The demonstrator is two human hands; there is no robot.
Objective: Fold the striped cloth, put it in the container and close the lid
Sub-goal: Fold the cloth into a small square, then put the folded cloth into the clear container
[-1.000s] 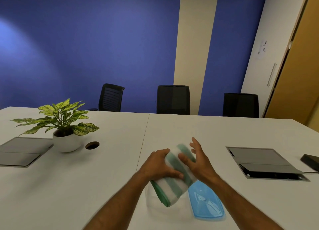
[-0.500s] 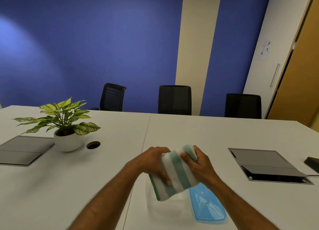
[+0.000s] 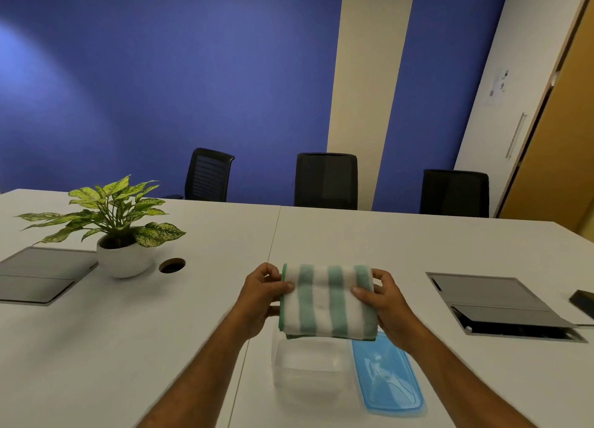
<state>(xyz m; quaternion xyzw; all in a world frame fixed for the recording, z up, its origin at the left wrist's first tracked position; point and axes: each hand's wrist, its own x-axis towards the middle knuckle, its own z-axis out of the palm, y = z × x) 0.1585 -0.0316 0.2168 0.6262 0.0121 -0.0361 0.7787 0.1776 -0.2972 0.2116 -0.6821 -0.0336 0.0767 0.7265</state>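
Both hands, left hand (image 3: 262, 297) and right hand (image 3: 387, 302), pinch the folded striped cloth (image 3: 328, 300) by its ends above the open clear container (image 3: 308, 368), blue lid (image 3: 387, 374) alongside.

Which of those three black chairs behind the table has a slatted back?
The leftmost chair: its back shows horizontal slats and is turned slightly, while the middle chair and right chair look plain.

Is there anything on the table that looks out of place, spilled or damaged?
Nothing stands out. Both hands hold the folded striped cloth above the open clear container; its blue lid lies flat beside it, and the potted plant stands upright.
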